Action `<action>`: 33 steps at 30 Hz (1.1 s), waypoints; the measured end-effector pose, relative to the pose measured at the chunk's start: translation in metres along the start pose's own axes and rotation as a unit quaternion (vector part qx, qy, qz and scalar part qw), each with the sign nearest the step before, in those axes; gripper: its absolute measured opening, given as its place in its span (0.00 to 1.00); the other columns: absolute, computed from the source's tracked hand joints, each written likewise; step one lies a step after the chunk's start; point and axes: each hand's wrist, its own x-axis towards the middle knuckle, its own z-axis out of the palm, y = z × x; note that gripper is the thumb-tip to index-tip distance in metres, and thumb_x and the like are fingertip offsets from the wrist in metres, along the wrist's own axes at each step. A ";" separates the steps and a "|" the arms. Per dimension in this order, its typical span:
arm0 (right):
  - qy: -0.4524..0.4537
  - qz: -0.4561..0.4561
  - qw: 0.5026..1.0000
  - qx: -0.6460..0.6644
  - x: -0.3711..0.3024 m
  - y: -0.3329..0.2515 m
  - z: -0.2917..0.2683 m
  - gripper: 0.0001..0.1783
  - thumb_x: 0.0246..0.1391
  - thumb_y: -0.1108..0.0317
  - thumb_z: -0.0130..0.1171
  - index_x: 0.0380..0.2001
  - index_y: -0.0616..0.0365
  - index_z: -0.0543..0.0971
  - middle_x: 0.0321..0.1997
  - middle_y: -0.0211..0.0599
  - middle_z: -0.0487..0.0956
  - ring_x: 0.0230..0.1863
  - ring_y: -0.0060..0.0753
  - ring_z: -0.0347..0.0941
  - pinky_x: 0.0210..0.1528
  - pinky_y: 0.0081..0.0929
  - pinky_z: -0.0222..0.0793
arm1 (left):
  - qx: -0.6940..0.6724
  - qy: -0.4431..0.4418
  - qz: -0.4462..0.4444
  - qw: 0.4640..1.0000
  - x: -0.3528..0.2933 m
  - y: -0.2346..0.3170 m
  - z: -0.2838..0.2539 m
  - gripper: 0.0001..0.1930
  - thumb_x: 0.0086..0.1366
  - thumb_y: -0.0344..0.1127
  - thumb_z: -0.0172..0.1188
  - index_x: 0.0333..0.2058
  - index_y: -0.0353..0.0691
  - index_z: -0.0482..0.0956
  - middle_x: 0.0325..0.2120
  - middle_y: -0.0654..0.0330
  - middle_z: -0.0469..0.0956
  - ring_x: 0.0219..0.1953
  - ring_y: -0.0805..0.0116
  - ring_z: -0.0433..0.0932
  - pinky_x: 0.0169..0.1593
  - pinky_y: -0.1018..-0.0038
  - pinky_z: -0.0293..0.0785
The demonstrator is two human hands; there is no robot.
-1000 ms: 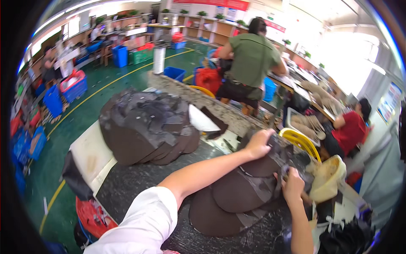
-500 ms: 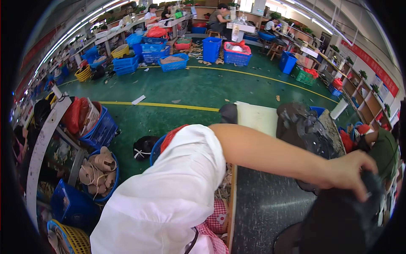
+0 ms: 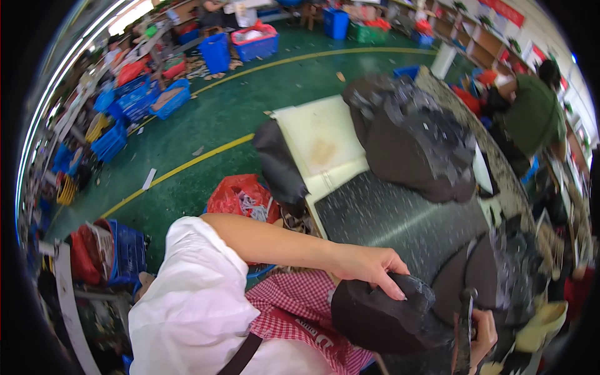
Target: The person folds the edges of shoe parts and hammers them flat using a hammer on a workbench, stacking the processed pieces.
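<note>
While the left hand [image 3: 369, 265] pinches a dark piece [image 3: 375, 317], the right hand [image 3: 484, 336] curls round a tool [image 3: 464, 328]; left forearm [image 3: 281, 241] slants rightward.

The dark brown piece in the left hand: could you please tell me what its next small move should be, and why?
I would perhaps steady the dark brown piece before moving the dark metal tool: the left hand has its grip on the upper edge, while the right hand seems to hold the tool close by; whether tool and piece touch is unclear.
</note>
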 end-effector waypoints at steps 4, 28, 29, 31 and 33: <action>0.143 -0.035 0.975 0.165 0.012 -0.046 0.008 0.22 0.30 0.70 0.77 0.34 0.60 0.81 0.18 0.34 0.71 0.17 0.29 0.70 0.21 0.22 0.63 | 0.448 0.080 0.068 0.888 -0.015 -0.003 0.004 0.19 0.61 0.41 0.67 0.46 0.36 0.78 0.33 0.61 0.80 0.33 0.69 0.80 0.38 0.71 0.78; -0.107 -0.131 0.925 0.340 0.003 -0.042 0.072 0.11 0.56 0.75 0.61 0.44 0.61 0.80 0.37 0.43 0.82 0.29 0.39 0.79 0.33 0.29 0.75 | 0.516 -0.040 0.201 0.832 0.020 -0.029 -0.021 0.21 0.52 0.32 0.62 0.45 0.33 0.73 0.38 0.49 0.70 0.45 0.50 0.73 0.46 0.59 0.72; -0.107 -0.157 0.929 0.317 0.001 -0.040 0.077 0.12 0.55 0.74 0.62 0.43 0.62 0.80 0.37 0.43 0.82 0.29 0.38 0.79 0.33 0.29 0.75 | 0.477 -0.047 0.191 0.857 0.028 -0.042 -0.021 0.21 0.52 0.32 0.61 0.46 0.33 0.72 0.39 0.49 0.70 0.45 0.49 0.73 0.47 0.59 0.71; -0.109 -0.177 0.943 0.259 -0.010 -0.040 0.073 0.13 0.54 0.72 0.65 0.43 0.62 0.80 0.36 0.42 0.82 0.29 0.37 0.79 0.33 0.28 0.75 | 0.501 -0.008 0.145 0.853 0.039 -0.035 -0.006 0.18 0.52 0.31 0.61 0.43 0.33 0.76 0.36 0.50 0.74 0.42 0.49 0.75 0.44 0.57 0.72; -0.110 -0.185 0.951 0.224 -0.014 -0.042 0.069 0.13 0.53 0.71 0.66 0.43 0.62 0.79 0.36 0.41 0.82 0.29 0.37 0.79 0.33 0.28 0.75 | 0.506 -0.011 0.040 0.862 0.050 -0.024 0.000 0.12 0.52 0.30 0.61 0.37 0.33 0.80 0.30 0.52 0.77 0.37 0.49 0.78 0.40 0.57 0.74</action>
